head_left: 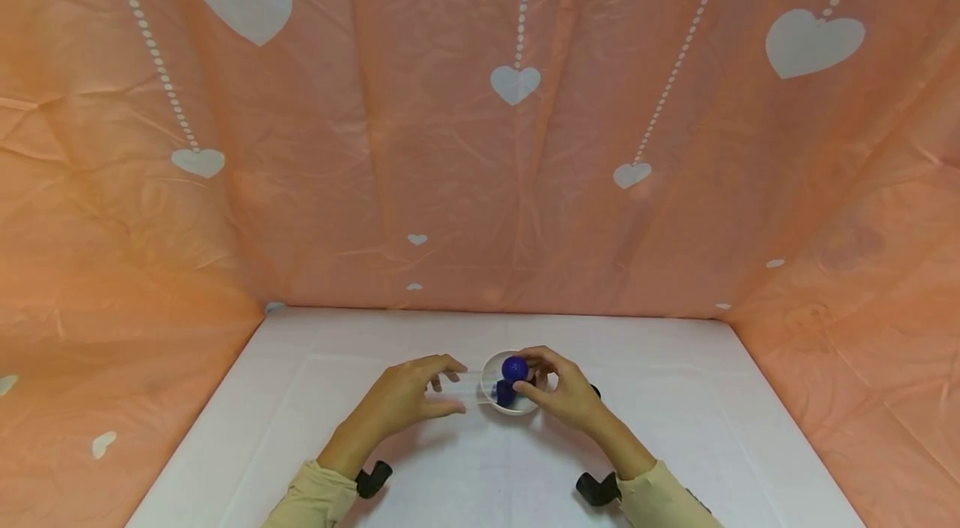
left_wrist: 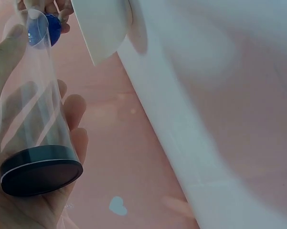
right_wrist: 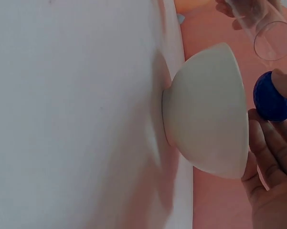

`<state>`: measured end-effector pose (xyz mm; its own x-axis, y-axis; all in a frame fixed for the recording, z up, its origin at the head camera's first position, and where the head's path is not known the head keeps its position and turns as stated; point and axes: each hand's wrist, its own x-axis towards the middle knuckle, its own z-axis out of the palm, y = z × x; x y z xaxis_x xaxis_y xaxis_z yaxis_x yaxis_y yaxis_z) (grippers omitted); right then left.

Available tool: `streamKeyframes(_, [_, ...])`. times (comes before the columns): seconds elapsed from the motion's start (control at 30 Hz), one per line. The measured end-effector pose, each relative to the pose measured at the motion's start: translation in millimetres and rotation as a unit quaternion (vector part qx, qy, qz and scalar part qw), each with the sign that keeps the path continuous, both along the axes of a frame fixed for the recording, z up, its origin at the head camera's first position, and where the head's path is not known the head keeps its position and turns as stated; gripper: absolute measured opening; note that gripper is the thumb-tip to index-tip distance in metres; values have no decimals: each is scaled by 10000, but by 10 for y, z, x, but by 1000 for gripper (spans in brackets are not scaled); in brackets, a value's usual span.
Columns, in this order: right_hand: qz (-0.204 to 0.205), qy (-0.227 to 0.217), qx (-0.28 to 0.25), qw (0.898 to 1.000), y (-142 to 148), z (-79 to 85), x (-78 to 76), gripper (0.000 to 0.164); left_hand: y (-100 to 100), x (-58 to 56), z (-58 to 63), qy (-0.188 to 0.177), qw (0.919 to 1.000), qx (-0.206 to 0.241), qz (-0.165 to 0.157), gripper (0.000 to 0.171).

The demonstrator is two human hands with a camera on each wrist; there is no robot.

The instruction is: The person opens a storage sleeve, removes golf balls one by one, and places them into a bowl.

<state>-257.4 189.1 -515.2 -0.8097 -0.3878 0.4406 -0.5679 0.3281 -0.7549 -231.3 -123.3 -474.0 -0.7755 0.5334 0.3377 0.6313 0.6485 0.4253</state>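
My left hand point(head_left: 408, 389) grips a clear plastic tube point(left_wrist: 36, 86) with a black end cap point(left_wrist: 40, 174). The tube lies sideways, its open mouth towards the right hand. Thumb and fingers of my right hand point(head_left: 562, 389) pinch a blue ball point(right_wrist: 272, 98) above the white bowl point(right_wrist: 207, 109). In the right wrist view a small gap separates the ball from the tube's mouth. Darker blue pieces point(head_left: 506, 393) show inside the bowl, partly hidden by the right thumb. The right hand's lower fingers are close beside the bowl's rim.
The bowl stands on a white-covered table point(head_left: 510, 470). An orange curtain point(head_left: 450, 136) with white hearts rises behind and along both sides. Black wrist mounts point(head_left: 597, 489) stick out near both sleeves, just above the table.
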Motion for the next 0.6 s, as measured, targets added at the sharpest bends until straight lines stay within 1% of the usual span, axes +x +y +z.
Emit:
streamKeyframes(0.1, [-114, 44, 109, 9999, 12, -21, -32, 39, 0, -4, -5, 36, 10000, -9, 5, 51])
streamKeyframes(0.33, [-369, 392, 435, 9976, 0, -3, -79, 40, -3, 3, -1, -39, 10000, 41, -52, 50])
streamKeyframes(0.6, [-649, 324, 906, 9932, -30, 49, -90, 43, 4, 8, -1, 32, 10000, 18, -26, 50])
